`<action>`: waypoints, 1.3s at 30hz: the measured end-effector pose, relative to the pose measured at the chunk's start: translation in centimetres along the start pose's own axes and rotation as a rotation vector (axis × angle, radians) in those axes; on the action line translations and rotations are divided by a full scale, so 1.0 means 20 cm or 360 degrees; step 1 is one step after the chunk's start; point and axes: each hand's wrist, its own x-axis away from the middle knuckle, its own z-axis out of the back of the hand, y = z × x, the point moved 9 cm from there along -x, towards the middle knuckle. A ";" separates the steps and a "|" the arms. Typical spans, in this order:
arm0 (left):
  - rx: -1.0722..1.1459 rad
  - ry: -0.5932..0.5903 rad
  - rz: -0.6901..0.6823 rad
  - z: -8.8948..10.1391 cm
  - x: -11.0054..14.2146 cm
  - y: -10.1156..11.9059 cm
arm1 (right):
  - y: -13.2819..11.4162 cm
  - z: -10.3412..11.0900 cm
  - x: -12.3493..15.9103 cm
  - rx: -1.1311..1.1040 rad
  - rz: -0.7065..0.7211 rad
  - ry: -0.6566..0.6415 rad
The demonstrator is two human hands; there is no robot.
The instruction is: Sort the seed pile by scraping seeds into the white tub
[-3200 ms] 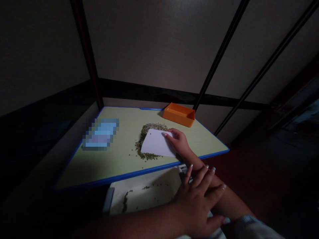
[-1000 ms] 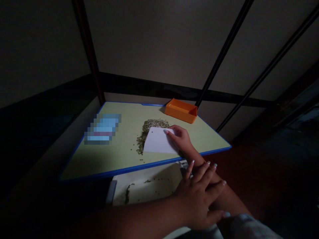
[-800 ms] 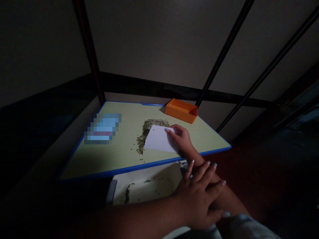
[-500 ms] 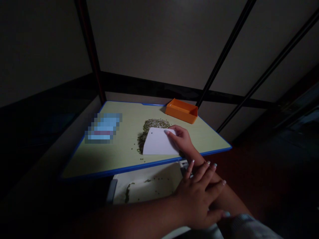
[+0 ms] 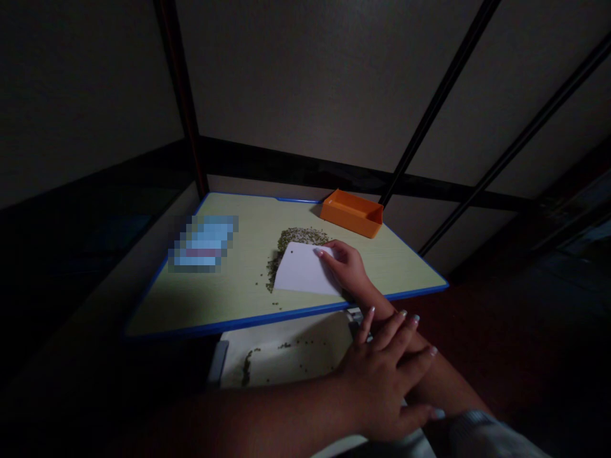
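Note:
My right hand [image 5: 347,261] grips a white dough scraper [image 5: 305,270] by its right end, thumb on top. The scraper is a flat plate with a small hole near its upper left corner. It stands at the near side of a pile of small greenish beans or seeds [image 5: 303,235] on the table, hiding part of it. My left hand [image 5: 389,375] lies with fingers spread across my right forearm and holds nothing.
The pale table [image 5: 238,280] has a blue edge. An orange open box [image 5: 353,216] sits at its back right; a blurred blue item [image 5: 205,242] lies left. Below the front edge is a whitish bin or drawer [image 5: 286,369] with scattered beans. A wall stands behind.
The view has shifted slightly, so the table appears further right. The scraper has moved a little left and away from the front edge relative to the table. My left hand stays on the forearm.

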 end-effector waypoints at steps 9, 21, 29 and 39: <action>-0.0004 0.0020 -0.0001 0.01 0.00 0.00 | -0.01 -0.01 0.00 -0.0083 0.0028 -0.0030; -0.0046 0.0075 0.0003 0.02 0.01 0.01 | -0.02 -0.04 0.00 0.0090 0.0033 -0.0018; -0.0077 0.0082 0.0007 0.00 0.00 0.00 | -0.01 -0.01 -0.01 0.0141 -0.0002 0.0092; -0.0024 0.0096 0.0000 0.01 0.00 0.00 | -0.01 -0.03 0.00 0.0149 0.0008 0.0051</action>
